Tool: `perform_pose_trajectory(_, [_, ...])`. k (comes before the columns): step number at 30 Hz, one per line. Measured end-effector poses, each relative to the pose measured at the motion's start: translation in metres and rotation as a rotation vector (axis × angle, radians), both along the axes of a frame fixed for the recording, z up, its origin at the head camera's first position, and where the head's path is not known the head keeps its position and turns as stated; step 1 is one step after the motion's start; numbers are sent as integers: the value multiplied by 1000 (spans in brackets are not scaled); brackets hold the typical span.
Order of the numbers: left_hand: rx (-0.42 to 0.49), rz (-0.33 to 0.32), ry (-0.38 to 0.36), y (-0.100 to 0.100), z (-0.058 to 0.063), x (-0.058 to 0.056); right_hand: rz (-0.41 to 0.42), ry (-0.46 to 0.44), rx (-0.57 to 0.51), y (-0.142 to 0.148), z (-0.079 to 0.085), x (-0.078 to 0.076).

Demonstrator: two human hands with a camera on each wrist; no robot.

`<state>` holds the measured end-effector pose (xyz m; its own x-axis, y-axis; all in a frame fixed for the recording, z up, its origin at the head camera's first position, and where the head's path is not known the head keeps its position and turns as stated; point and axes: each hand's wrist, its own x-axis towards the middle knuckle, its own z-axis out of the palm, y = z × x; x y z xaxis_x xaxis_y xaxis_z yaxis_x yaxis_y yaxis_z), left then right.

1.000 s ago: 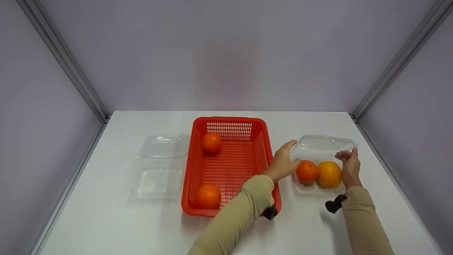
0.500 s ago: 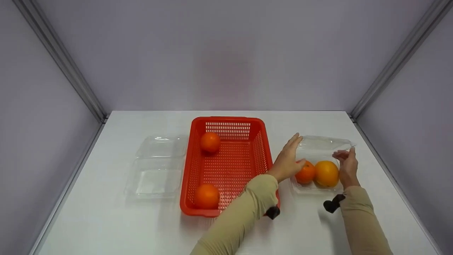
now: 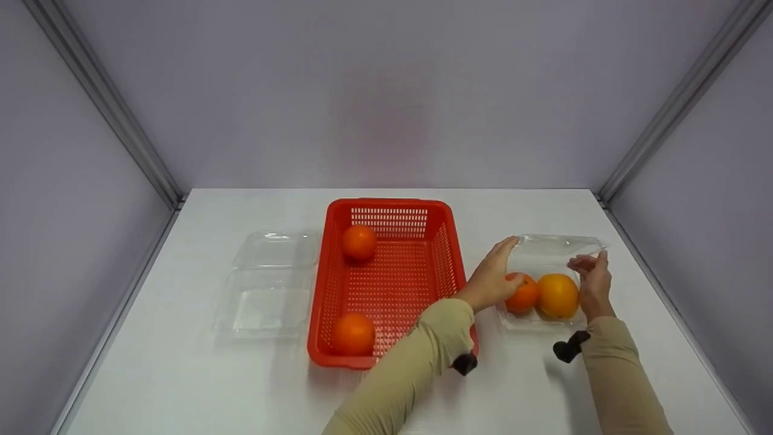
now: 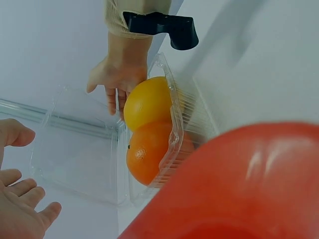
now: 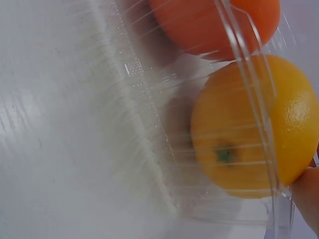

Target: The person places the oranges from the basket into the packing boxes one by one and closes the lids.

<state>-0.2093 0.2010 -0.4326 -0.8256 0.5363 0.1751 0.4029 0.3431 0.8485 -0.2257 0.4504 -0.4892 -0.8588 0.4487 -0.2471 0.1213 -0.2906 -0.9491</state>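
Note:
A clear plastic clamshell box stands at the right of the table, its lid raised at the back. Two oranges sit side by side in the base: a reddish orange on the left and a yellower orange on the right. My left hand is at the box's left side, fingers extended by the lid's edge; in the left wrist view its fingers are spread. At the right side, my right hand has loosely straight fingers near the lid and the yellower orange. Contact with the lid cannot be told.
A red plastic basket stands mid-table, with one orange at its back left and another orange at its front left. Left of it lies a second clear clamshell box, unfolded. My left forearm crosses the basket's front right corner.
My left hand has shifted rightward and its fingers have come against or beside the lid's left edge. The lid's upper edge sits slightly lower in view. The right hand has barely moved.

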Motion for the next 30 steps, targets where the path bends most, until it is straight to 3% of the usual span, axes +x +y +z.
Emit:
perform_pose_trajectory(7, [-42,-10,20,-2,0,3,77,30,-63,2,6,6])
perform_pose_trajectory(14, [-121,-26,31,-4,1,9,220,-29,-58,19,5,15])
perform_pose_trajectory(21, [-233,-38,98,-6,1,13,378,-96,55,34,2,21])
perform_pose_trajectory(30, [-258,-49,108,-7,1,17,529,-163,180,49,-6,29])
